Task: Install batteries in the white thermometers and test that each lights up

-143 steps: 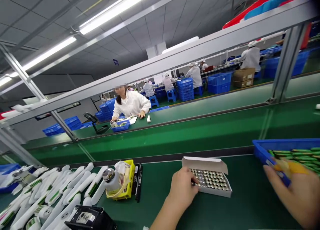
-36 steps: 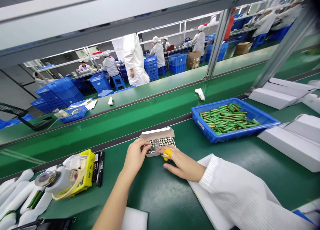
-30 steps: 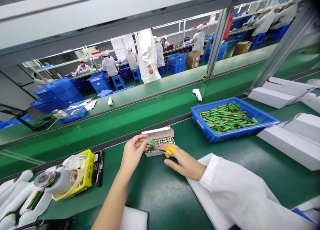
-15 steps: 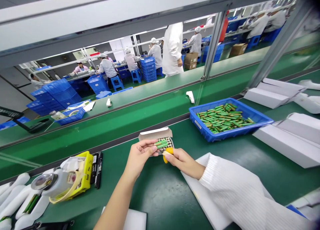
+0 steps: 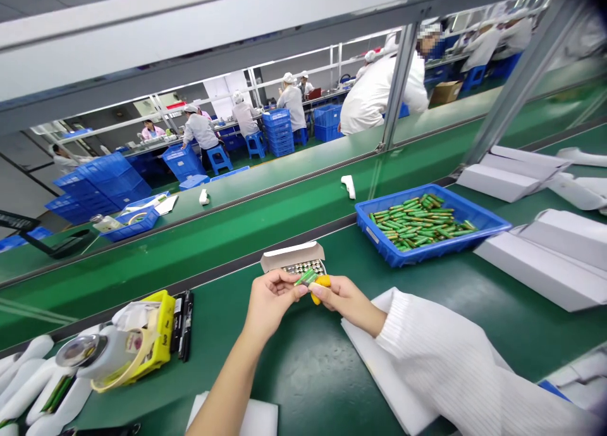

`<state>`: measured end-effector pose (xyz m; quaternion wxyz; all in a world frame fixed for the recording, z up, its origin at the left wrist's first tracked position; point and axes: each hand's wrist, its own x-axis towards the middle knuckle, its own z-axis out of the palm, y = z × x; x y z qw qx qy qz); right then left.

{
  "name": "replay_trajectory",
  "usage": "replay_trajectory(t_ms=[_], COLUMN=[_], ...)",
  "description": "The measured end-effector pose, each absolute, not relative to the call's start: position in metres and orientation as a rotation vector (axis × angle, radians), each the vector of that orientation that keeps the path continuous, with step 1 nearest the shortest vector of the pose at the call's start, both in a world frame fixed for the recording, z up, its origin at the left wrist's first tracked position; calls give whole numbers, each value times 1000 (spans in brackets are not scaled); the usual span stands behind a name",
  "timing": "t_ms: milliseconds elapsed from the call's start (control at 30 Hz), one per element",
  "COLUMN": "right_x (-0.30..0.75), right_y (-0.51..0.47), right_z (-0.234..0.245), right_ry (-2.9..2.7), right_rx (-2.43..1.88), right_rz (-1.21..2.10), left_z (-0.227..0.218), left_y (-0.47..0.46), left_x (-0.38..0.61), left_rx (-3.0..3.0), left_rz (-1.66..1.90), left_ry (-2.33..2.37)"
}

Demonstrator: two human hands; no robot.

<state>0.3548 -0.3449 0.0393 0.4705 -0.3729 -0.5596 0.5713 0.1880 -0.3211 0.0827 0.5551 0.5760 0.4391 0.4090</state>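
Note:
In front of the open cardboard box (image 5: 293, 254), my left hand (image 5: 269, 302) pinches a few green batteries (image 5: 308, 276) side by side. My right hand (image 5: 345, 298) is closed around a small yellow-handled tool (image 5: 323, 281), whose working end is hidden at the batteries. The two hands' fingertips meet or nearly meet there. Upright batteries (image 5: 310, 267) stand in rows in the box, their metal ends showing. To the right, many loose green batteries (image 5: 422, 221) lie in a blue tray (image 5: 401, 257).
A yellow basket (image 5: 165, 328) with a bottle and tape stands left, beside black markers (image 5: 186, 325). White device housings (image 5: 57, 385) lie at the lower left. White foam sheets (image 5: 374, 366) rest under my right sleeve. White boxes (image 5: 545, 265) sit right; a white device (image 5: 348, 186) is on the green belt.
The batteries have tilted in my left fingers and come slightly nearer to me, off the box's rows. My right hand still has the yellow-handled tool. Across the belt, a person in white has bent over.

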Motion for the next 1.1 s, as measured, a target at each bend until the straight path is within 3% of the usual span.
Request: replay_trajectory(t_ms=[200,467,733,967,1100], right_x=[393,356,366,397,450], right_y=[-327,-342,-347,-332,-318], right_z=[54,47,55,59,57], right_ry=[-1036,-1160,-1226,-1292,-1126], right_rx=[-967,-855,-849,-1295,-1656], right_rz=[1139,1479,1528,991,280], left_z=[98,93,98,98,86], left_y=[-319,-335,-324,-307,-301], left_x=[168,192,184,157,153], left_rx=[1672,2109,1756,1989,2201], left_rz=[779,909,951,1054,812], left_ry=[1113,1093,1126,1431,1498])
